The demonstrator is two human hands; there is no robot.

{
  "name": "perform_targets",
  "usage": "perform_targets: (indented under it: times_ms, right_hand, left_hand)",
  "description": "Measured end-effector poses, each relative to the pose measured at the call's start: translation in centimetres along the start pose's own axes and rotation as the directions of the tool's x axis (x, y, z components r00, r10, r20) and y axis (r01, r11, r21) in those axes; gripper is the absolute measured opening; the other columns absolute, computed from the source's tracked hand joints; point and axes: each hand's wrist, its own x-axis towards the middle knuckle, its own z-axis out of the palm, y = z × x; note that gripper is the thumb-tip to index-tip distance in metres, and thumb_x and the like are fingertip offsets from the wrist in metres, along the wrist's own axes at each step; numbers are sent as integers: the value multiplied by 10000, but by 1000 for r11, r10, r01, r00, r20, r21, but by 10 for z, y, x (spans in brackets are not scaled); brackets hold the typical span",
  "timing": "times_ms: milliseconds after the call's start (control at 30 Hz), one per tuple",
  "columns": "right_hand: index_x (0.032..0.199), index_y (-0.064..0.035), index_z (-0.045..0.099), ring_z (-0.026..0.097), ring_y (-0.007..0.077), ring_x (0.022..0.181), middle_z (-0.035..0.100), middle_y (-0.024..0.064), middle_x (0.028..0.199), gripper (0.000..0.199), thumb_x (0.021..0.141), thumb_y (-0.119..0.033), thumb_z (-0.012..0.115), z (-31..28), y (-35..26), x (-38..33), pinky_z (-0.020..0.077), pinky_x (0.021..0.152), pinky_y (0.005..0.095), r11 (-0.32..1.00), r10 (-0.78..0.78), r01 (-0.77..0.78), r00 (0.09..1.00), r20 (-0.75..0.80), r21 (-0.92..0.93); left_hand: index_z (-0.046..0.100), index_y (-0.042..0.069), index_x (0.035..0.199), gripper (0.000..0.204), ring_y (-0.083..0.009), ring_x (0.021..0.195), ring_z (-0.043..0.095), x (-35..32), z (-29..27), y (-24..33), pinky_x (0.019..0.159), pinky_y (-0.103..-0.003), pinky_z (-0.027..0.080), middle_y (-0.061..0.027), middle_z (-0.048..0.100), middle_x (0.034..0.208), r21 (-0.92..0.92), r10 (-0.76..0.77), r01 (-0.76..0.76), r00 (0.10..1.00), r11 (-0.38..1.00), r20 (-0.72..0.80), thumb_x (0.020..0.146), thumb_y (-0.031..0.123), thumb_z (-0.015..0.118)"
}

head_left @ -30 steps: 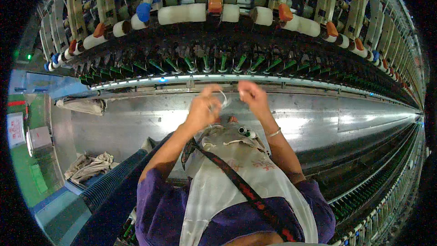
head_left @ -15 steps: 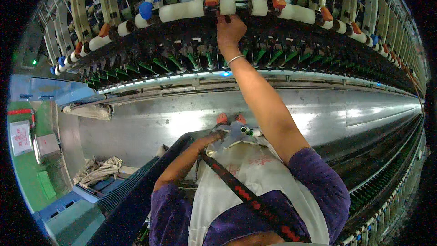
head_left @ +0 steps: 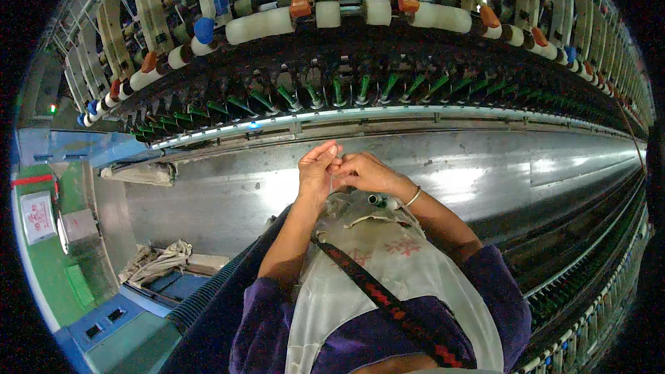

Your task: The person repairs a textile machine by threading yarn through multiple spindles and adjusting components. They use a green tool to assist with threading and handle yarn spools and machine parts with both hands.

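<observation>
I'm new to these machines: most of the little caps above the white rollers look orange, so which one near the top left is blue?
The blue cap sits at the upper left, just left of a long white roller. The caps to its right, such as the orange cap, are orange.

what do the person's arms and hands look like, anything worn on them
Both hands are bare, no gloves. The left hand has nothing on its wrist; the right hand has a thin light bangle at the wrist. Both forearms are bare up to short purple sleeves near the elbows.
</observation>
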Motion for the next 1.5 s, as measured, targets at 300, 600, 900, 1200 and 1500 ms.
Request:
perform_targets:
  times_ms: [300,600,900,1200,1500]
  right_hand:
    - [1079,-41,656,610,68,792,696,54,954,210,876,-67,610,-156,-81,45,476,681,204,957,-288,166,632,-719,-238]
    - [1001,-14,667,654,213,865,679,103,948,207,831,-129,641,-59,-25,46,504,767,310,992,-83,72,991,-106,-101]
    - [969,-22,666,676,248,793,688,140,912,178,822,-116,628,11,34,-16,516,725,328,963,268,-268,963,12,-14]
    - [986,-49,658,660,273,808,678,134,907,218,800,-161,642,96,31,73,513,718,336,922,357,-372,923,-142,-103]
    - [1017,-24,647,661,290,805,674,145,916,232,820,-147,636,152,-24,183,516,720,359,955,252,-273,954,-164,-120]
  left_hand:
    - [562,33,1113,435,-230,924,560,1,-158,-113,834,-382,440,-138,591,991,881,-490,-395,732,261,474,919,408,457]
    - [377,153,1418,578,-265,1113,516,-31,-154,-96,999,-415,396,-129,537,1229,889,-738,135,619,438,270,917,428,468]
    - [509,42,1265,359,-171,896,610,-20,-176,-8,817,-290,483,-96,637,1031,656,205,-229,972,719,114,913,81,561]
    - [627,78,1100,322,-334,1107,492,-128,-475,-81,916,-448,401,-154,575,1174,660,-140,745,646,-99,-751,874,281,522]
    - [674,74,933,325,-337,835,604,-11,-588,16,709,-422,489,-186,646,940,906,-156,408,908,114,-390,895,335,484]
